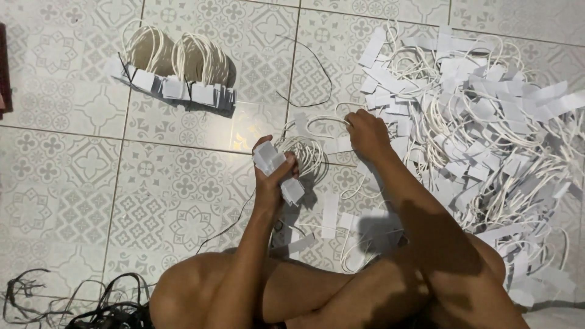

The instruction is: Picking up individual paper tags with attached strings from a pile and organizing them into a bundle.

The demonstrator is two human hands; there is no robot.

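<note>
- Far left, two tidy bundles of white cord handles (177,70) with paper tabs sit on the patterned floor tiles (73,183).
- A thin black string (317,76) curls just right of them.
- Near left corner, a tangle of black strings (73,304).
- A dark red object (5,67) pokes in at the left edge.

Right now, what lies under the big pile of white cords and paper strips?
Around the pile only patterned floor tiles show. The right hand touches its edge. Anything beneath is covered.

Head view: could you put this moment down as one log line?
left hand: grips stack of white tags | right hand: reaches into loose pile of tags and cords | finished bundles: on tiled floor
</note>
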